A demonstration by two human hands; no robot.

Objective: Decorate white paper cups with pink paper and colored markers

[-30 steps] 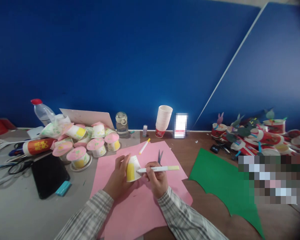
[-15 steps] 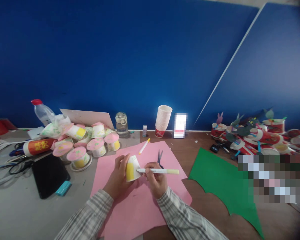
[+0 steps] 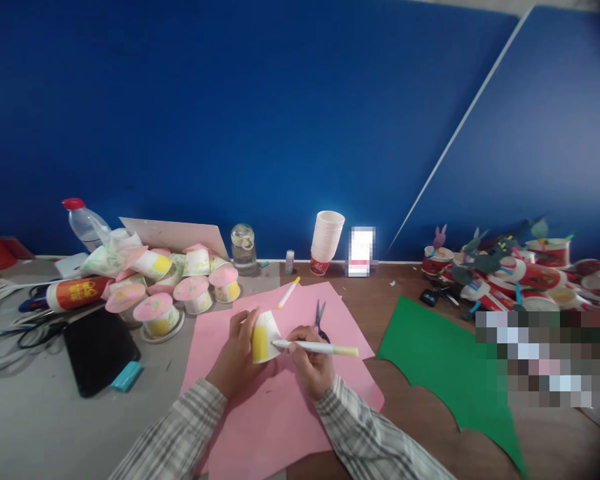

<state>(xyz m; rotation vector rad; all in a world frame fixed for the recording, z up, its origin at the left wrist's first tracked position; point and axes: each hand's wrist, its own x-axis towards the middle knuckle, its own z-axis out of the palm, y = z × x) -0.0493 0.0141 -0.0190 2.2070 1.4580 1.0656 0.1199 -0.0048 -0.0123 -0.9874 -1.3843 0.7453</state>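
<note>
A white paper cup (image 3: 267, 337) with a yellow patch on its side lies tilted in my left hand (image 3: 240, 353), whose fingers wrap round it. My right hand (image 3: 314, 365) grips a marker (image 3: 320, 347) with a pale yellow end, held almost level. Its tip touches or nearly touches the cup's white side. Under both hands is pink paper (image 3: 280, 427). Scissors (image 3: 320, 320) lie just beyond my right hand, their handles partly hidden. Farther back on the paper rests a second marker (image 3: 289, 292) with a yellow cap.
Several coloured cups with pink tops (image 3: 196, 293) crowd the left, near a black tablet-like object (image 3: 100, 350). A cup stack (image 3: 327, 243) and a glass jar (image 3: 243, 250) stand by the blue wall. Green paper (image 3: 440, 367) and red cup figures (image 3: 535, 273) lie right.
The marker in my right hand has tilted a little, its rear end now lower. My left hand and the cup have stayed in place.
</note>
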